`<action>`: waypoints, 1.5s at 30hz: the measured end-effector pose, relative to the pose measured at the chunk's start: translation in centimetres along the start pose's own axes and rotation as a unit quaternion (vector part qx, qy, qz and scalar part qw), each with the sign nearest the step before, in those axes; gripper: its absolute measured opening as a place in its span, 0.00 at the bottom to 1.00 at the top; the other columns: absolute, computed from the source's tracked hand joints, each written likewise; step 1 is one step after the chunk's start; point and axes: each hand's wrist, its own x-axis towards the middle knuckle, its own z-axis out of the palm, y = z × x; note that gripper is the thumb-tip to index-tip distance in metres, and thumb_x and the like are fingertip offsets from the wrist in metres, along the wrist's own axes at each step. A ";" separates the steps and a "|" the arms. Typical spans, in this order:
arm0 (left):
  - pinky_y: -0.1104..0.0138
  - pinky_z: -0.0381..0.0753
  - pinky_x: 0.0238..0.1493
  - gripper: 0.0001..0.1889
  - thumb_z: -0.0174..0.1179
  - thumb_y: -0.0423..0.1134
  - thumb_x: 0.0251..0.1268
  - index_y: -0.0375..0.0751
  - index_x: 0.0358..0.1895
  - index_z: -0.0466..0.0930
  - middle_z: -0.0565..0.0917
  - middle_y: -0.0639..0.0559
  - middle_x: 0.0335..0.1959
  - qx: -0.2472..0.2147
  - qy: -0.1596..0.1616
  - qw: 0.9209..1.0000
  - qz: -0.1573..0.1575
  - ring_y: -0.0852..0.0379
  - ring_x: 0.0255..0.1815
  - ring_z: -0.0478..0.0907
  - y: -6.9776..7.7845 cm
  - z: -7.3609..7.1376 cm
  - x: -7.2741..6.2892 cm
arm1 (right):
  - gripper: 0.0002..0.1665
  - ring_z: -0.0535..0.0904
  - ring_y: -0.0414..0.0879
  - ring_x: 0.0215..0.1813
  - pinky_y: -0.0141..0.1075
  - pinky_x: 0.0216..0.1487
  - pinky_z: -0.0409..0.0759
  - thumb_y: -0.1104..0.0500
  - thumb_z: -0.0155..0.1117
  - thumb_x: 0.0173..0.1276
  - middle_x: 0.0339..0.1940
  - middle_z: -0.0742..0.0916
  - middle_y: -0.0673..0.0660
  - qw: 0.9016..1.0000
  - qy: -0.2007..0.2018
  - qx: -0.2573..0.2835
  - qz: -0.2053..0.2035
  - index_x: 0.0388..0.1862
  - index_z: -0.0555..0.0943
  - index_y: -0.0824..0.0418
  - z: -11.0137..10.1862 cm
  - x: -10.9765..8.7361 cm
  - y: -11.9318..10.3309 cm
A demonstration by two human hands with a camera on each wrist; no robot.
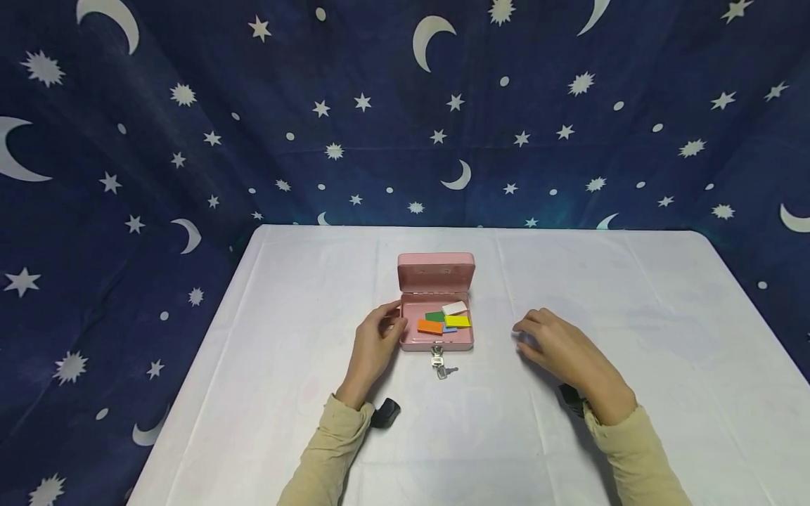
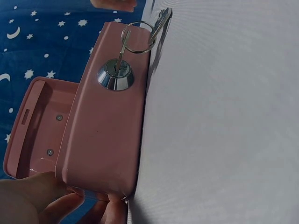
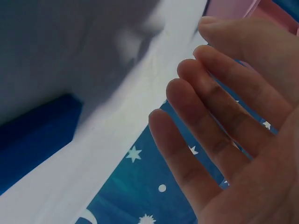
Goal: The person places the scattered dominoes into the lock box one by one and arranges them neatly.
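A pink metal cash box (image 1: pixel 411 346) stands on the table with its lid (image 1: pixel 436 270) raised. Several flat coloured blocks lie inside, among them an orange block (image 1: pixel 430 327), a yellow block (image 1: pixel 458 321), a white block (image 1: pixel 454 308) and a green block (image 1: pixel 434 317). One key sits in the front lock (image 2: pixel 116 77); a ring (image 2: pixel 138 37) joins it to a second key (image 2: pixel 161 24). My left hand (image 1: pixel 373 344) holds the box's left wall, thumb near the rim and fingers against the side. Right of the box, my right hand (image 1: pixel 560 348) hovers with loosely bent fingers, holding nothing.
A white cloth covers the table (image 1: pixel 266 393). Behind it hangs a dark blue curtain (image 1: pixel 380 70) with moons and stars. In the right wrist view, a dark blue block-like shape (image 3: pixel 37 140) appears at the left edge; the head view does not show it clearly.
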 end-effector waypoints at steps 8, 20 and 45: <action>0.66 0.85 0.47 0.20 0.63 0.37 0.69 0.39 0.62 0.78 0.84 0.44 0.52 0.004 0.000 1.000 -0.001 0.53 0.50 0.83 0.0 0.0 0.0 | 0.13 0.80 0.52 0.43 0.45 0.41 0.82 0.65 0.75 0.56 0.38 0.84 0.57 1.000 0.004 0.011 0.021 0.40 0.86 0.66 -0.3 -1.2 1.0; 0.66 0.85 0.48 0.21 0.63 0.36 0.69 0.39 0.63 0.77 0.84 0.44 0.53 0.002 -0.001 1.000 -0.007 0.53 0.50 0.83 0.2 0.0 0.0 | 0.15 0.80 0.55 0.44 0.49 0.44 0.82 0.63 0.76 0.55 0.39 0.84 0.59 0.999 -0.014 0.017 0.050 0.41 0.85 0.68 -0.7 -2.6 2.2; 0.66 0.85 0.48 0.20 0.63 0.38 0.69 0.39 0.63 0.78 0.84 0.44 0.52 0.011 0.004 1.000 -0.004 0.53 0.50 0.83 0.4 0.1 0.0 | 0.14 0.80 0.52 0.41 0.49 0.43 0.82 0.62 0.76 0.55 0.36 0.84 0.55 0.994 -0.061 0.032 0.087 0.39 0.85 0.65 -1.3 -3.9 3.3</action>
